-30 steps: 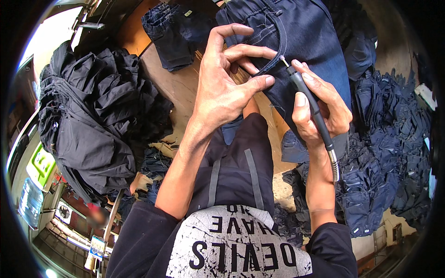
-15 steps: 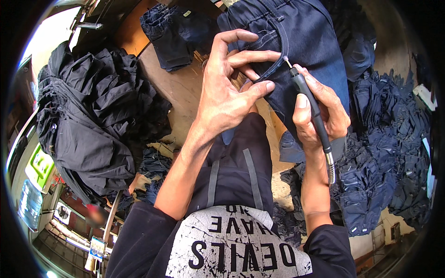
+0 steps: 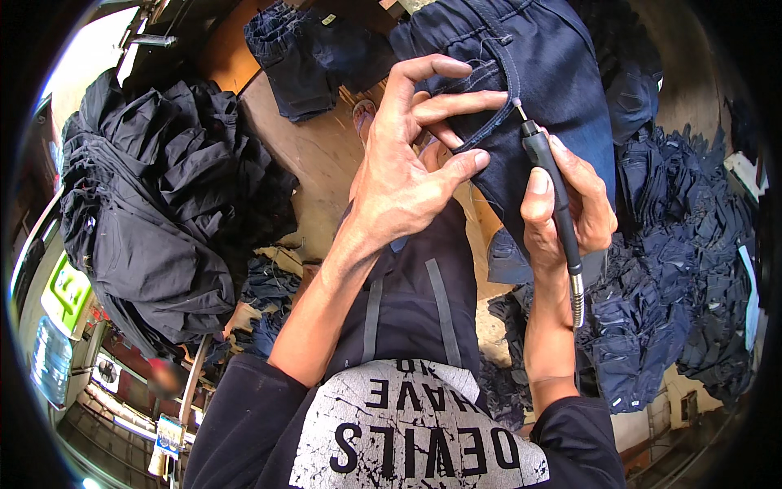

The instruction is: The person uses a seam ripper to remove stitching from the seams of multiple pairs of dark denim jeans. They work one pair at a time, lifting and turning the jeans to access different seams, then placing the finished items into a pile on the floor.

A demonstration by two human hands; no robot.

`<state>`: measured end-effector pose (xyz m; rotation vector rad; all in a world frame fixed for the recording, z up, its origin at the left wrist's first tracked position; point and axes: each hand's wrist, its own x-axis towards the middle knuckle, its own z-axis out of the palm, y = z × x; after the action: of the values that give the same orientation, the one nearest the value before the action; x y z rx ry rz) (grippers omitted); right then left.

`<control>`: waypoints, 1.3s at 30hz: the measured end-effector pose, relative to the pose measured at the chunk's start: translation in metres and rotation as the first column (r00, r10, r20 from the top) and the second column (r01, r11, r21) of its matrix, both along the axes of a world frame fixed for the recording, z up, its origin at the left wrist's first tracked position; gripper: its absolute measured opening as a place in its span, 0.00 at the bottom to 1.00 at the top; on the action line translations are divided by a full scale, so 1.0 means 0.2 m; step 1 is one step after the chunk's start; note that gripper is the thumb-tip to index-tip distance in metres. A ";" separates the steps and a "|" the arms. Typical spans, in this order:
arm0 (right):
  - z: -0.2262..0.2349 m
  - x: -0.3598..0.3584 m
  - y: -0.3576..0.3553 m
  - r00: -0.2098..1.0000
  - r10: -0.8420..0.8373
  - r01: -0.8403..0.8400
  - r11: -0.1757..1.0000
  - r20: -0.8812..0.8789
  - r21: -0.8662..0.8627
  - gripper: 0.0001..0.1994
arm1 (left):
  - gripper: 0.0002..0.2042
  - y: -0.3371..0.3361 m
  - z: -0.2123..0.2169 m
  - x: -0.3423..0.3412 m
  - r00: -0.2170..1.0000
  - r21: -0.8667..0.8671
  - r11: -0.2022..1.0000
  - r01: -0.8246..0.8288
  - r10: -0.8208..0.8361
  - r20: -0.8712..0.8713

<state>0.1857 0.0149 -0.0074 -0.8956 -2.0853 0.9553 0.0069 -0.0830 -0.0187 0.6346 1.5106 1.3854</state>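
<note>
Dark blue denim trousers with an elastic waist [image 3: 562,90] lie in front of me at the upper middle. My left hand [image 3: 407,163] grips their curved, stitched pocket edge [image 3: 491,124], its thumb below and one finger stretched along the seam. Held like a pen in my right hand [image 3: 574,196] is a black rotary tool handpiece [image 3: 551,175] with a metal spring sleeve at its lower end. Its thin metal tip touches or nearly touches the pocket seam by my left fingertip.
A large heap of black garments [image 3: 163,212] rises at the left. Folded dark denim [image 3: 297,65] lies at the far side on a brown board [image 3: 281,143]. Stacked denim pieces [image 3: 652,285] fill the right. A green container [image 3: 68,289] stands at the far left.
Both hands, the tool and the trousers have shifted slightly right in view. The tip stays at the pocket seam, and both grips look the same.
</note>
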 end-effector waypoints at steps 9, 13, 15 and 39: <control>-0.01 0.00 -0.02 0.999 -0.040 0.039 0.998 -0.005 -0.043 0.16 | 0.40 0.01 -0.01 -0.01 1.000 0.026 1.000 0.004 -0.004 -0.009; -0.01 -0.01 -0.02 0.999 -0.050 0.050 0.997 -0.001 -0.057 0.16 | 0.41 0.00 -0.02 -0.01 0.998 0.056 0.998 0.028 -0.025 -0.063; -0.01 -0.02 -0.02 0.998 -0.057 0.057 0.997 -0.005 -0.056 0.16 | 0.39 0.00 -0.02 -0.01 0.996 0.064 0.997 0.034 -0.029 -0.082; 0.18 0.51 -0.41 0.901 -0.416 0.415 0.909 0.123 0.036 0.14 | 0.71 0.39 0.28 -0.06 0.411 -0.379 0.922 0.080 -0.377 -0.830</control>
<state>0.2869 -0.0661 0.0289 -1.3617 -1.8838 0.6727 -0.0047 -0.0050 0.0376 1.4952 2.2736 0.5067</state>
